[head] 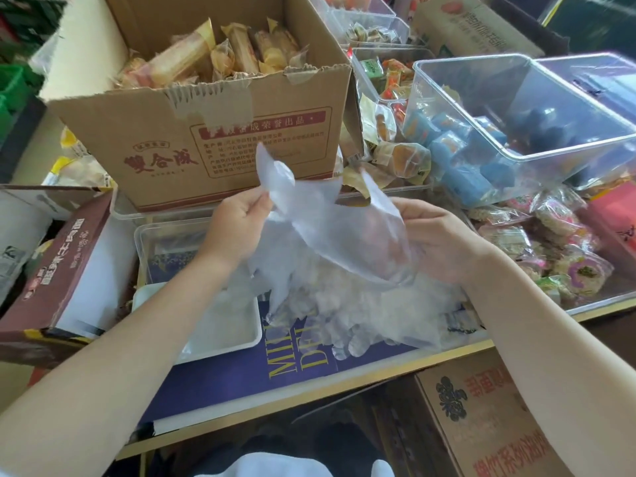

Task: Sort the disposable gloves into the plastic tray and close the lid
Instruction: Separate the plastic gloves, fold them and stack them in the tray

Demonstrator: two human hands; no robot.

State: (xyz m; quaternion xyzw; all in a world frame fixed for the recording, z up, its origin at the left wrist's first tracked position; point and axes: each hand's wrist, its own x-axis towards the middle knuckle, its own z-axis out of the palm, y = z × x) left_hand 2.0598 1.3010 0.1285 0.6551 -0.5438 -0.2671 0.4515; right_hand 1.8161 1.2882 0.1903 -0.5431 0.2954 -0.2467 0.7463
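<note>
Both hands, left hand (237, 222) and right hand (437, 235), pinched one glove (330, 222) above the pile (361, 304); sorting underway. Next, probably: placement in the tray (165, 235).

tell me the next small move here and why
Probably lower the held glove toward the white tray at the lower left and lay it in flat. Both the left hand and the right hand pinch that one clear glove up in the air, above the loose pile of gloves, and the tray sits just below the left forearm.
</note>
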